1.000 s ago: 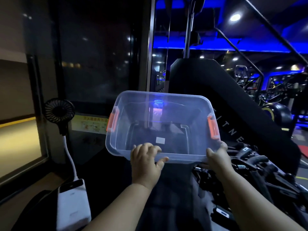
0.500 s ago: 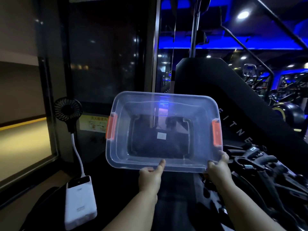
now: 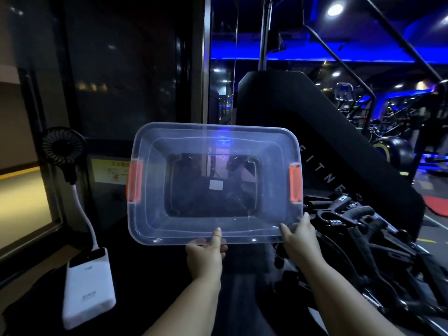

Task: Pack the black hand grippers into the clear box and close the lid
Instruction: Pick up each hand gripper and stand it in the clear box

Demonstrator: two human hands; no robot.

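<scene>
Both forearms reach forward from the bottom of the view, side by side, with the wrists close to straight. The left hand (image 3: 206, 253) sits at the middle of the near rim of the clear box (image 3: 215, 126). Its thumb lies straight up against the rim and its fingers are curled underneath, so it pinches the edge. The right hand (image 3: 299, 238) grips the near right corner the same way, thumb pointing up along the rim and fingers hidden behind the plastic.

The box is held up in the air above the dark bench (image 3: 150, 275), tipped so that its open mouth faces the camera. An orange latch (image 3: 134, 181) sits on its left end and another on its right. A small white label (image 3: 215, 185) shows on its bottom.

The black hand grippers (image 3: 351, 214) lie in a heap on the bench, just right of the box and behind the right hand. A white power bank (image 3: 88, 287) lies on the left with a small black fan (image 3: 62, 145) plugged into it.
</scene>
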